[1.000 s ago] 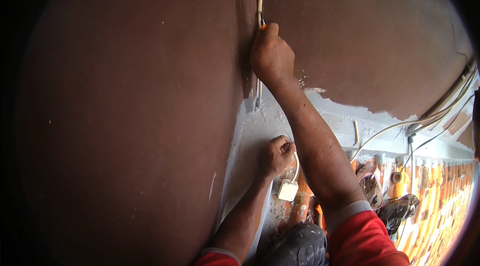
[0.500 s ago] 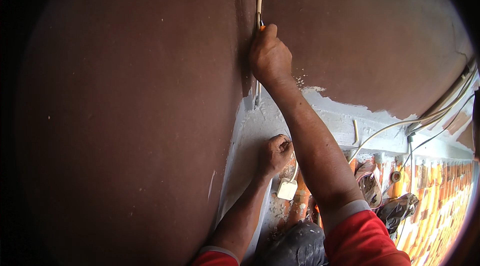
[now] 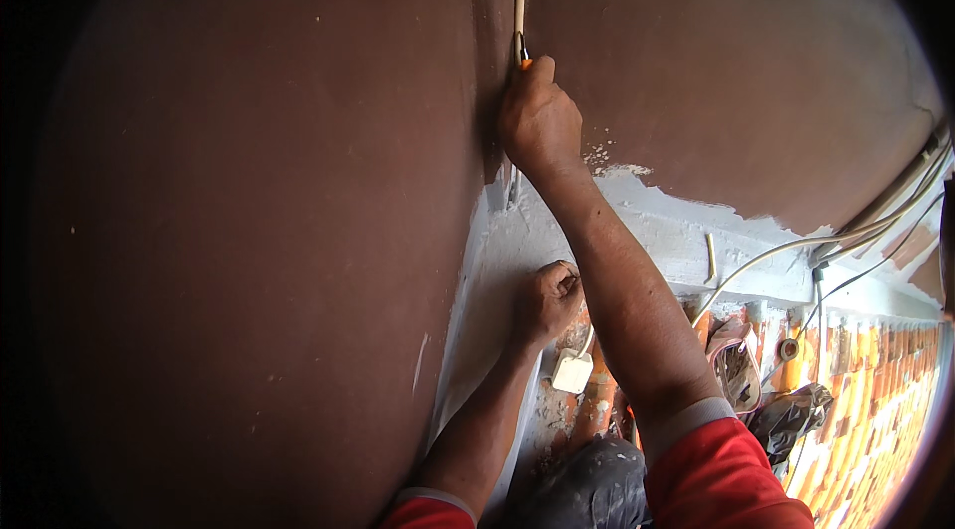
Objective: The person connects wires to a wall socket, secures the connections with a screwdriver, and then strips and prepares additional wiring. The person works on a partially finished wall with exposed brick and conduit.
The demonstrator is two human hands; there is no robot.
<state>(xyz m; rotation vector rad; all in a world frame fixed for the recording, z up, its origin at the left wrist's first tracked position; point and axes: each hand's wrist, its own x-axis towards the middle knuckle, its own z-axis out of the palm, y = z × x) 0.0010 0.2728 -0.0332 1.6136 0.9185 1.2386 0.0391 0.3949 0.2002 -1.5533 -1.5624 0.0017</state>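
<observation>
My right hand (image 3: 542, 121) is raised to the wall corner, closed round a small tool with an orange handle (image 3: 526, 64). Its narrow dark metal tip points up against the cream cable (image 3: 521, 7) that runs down the corner; I cannot tell the tool's exact kind. Lower down, my left hand (image 3: 550, 302) is curled closed in front of the grey-white strip, beside my right forearm. What its fingers hold, if anything, is hidden. Just below it, a white square box (image 3: 572, 371) hangs on a cream cable that passes up behind my forearm.
Brown walls (image 3: 269, 211) meet at the corner above a grey-white coated ledge (image 3: 647, 221). Loose cables (image 3: 786, 249) cross at the right. Orange roof tiles (image 3: 865, 400) lie below, with a tape roll (image 3: 788, 349), a pinkish bag (image 3: 734, 375) and a dark plastic bag (image 3: 791, 418).
My right hand and the tool sit slightly lower on the cable, and more of the tool's tip shows. The left hand stays almost in place.
</observation>
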